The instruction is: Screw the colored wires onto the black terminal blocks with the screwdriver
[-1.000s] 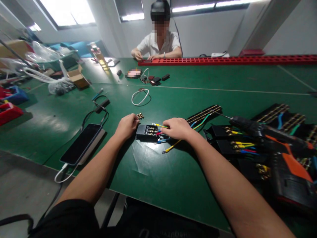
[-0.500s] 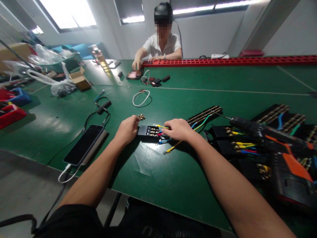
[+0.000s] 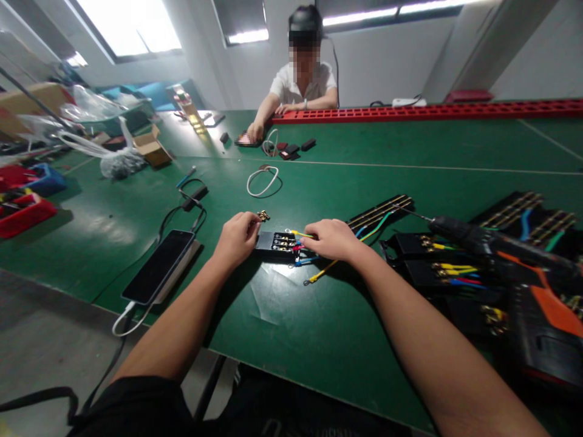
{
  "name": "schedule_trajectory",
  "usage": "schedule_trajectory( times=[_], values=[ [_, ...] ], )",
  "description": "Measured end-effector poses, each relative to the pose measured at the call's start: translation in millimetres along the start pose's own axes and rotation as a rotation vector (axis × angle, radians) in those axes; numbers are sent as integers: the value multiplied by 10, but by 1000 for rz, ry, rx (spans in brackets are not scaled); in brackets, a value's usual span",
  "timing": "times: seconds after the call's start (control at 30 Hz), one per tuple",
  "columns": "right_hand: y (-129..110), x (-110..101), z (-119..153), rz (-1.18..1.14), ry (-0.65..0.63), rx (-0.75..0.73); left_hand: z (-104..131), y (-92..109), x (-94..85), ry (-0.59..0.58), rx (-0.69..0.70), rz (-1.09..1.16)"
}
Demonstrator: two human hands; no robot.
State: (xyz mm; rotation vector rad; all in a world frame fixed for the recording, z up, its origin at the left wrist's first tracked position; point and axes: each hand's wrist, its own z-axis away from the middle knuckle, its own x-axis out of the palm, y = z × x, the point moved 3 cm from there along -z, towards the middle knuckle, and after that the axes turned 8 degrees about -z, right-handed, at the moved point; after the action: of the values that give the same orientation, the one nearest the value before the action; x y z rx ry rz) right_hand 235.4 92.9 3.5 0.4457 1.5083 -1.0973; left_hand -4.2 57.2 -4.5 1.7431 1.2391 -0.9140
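Note:
A black terminal block [image 3: 272, 243] lies on the table between my hands, its open end showing rows of metal contacts. At its left end is my left hand [image 3: 235, 240], fingers bent and drawn together beside a small pile of brass screws [image 3: 263, 216]. Whatever its fingertips may pinch is hidden. My right hand [image 3: 331, 238] is closed around wires at the block's right end. A yellow wire [image 3: 300, 234] with a ring lug pokes out above its fingers. Below, a blue wire [image 3: 306, 261] and another yellow wire [image 3: 321, 273] lie loose, their lugs toward the block.
A power drill [image 3: 501, 261] lies at the right, over wired black blocks [image 3: 410, 250]. Behind my right hand is a black strip with brass bars [image 3: 380, 210]. A phone [image 3: 159, 266] rests at the left. Across the table, a person [image 3: 303, 85] touches a small device.
The fingers of my left hand have shifted slightly up from the block toward the brass screws. My right hand stays at the wires. The whole view has slid a little.

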Motion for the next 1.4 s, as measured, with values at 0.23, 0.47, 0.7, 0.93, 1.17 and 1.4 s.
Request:
schedule_trajectory(
  times=[0.23,0.47,0.7,0.93,1.17,1.4],
  values=[
    [-16,-17,1,-13,-25,-4,22,12,-28,37,-89,117],
    [-23,-55,4,-154,19,-35,43,106,-30,43,-21,214],
    [-18,-66,15,-355,68,-122,64,190,-29,54,86,174],
    [-129,-52,12,-244,83,-234,75,223,-25,23,147,153],
    [-93,-101,30,-152,65,-3,73,229,-27,17,149,155],
    [-86,-75,-30,-98,-55,60,68,250,-28,29,145,205]
  ],
)
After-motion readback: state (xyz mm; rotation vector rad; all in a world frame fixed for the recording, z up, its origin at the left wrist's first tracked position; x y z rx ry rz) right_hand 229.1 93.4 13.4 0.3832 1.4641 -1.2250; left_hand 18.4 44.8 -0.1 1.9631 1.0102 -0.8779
